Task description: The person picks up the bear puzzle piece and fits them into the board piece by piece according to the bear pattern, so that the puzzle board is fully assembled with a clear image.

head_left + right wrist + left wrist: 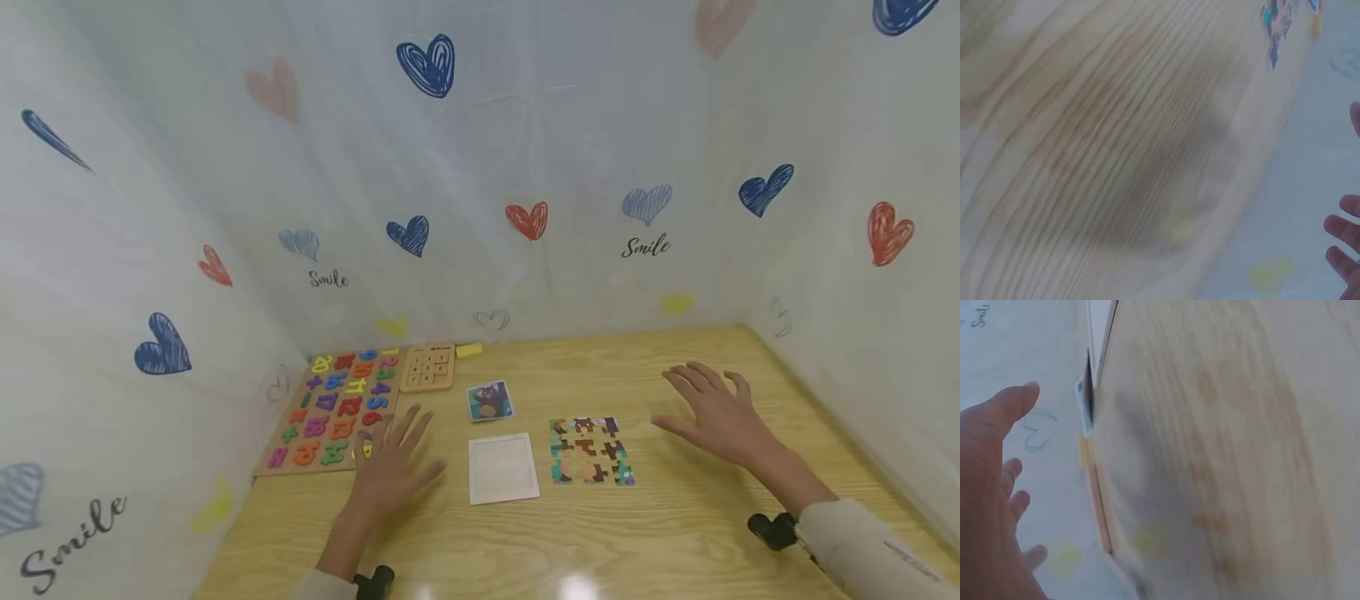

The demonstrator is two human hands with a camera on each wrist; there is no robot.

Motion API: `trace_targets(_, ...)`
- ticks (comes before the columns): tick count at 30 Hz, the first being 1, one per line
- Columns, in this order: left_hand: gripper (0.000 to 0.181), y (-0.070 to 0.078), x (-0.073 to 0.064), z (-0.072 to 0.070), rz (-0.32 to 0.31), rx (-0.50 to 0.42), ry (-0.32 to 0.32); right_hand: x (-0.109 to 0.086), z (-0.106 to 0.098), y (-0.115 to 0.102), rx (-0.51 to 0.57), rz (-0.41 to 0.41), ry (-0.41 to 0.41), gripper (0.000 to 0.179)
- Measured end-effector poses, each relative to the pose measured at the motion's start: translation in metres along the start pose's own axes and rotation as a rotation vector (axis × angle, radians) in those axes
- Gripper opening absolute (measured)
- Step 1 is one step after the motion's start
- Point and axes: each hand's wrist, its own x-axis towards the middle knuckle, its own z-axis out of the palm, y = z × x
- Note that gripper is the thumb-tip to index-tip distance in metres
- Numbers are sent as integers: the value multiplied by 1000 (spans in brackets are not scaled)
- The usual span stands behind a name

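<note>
My left hand (392, 467), fingers spread and holding nothing, is over the table between the number board (326, 408) and a white square puzzle tray (504, 469). To the right of the jigsaw pieces (591, 451), my right hand (712, 417) hovers with its fingers apart and nothing in them. The pieces lie in rows, slightly separated, and show parts of a brown bear. Behind the tray lies a square bear picture card (491, 402). In the left wrist view the left thumb and fingers (1019, 403) are extended; only fingertips (1342, 228) show in the right wrist view.
A small wooden number-tile board (428, 368) stands beside the colourful number board, with a yellow block (469, 351) to its right. The wood-grain table (675, 533) meets a white curtain (480, 167) printed with hearts at its back and sides.
</note>
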Motion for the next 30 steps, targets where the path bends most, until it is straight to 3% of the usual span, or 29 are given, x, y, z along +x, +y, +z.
trace_targets(10,75,20,11,16,68,-172,29,28,7,-25,22,-83,-7,72)
trace_targets(15,71,25,13,22,27,-226,-17,42,15,-33,50,-126,-12,68)
trace_targets(20,67,25,14,29,-33,-358,-65,52,27,-41,79,-168,-20,62)
trace_targets(30,58,23,13,52,26,-444,-59,56,38,-52,105,-171,-60,52)
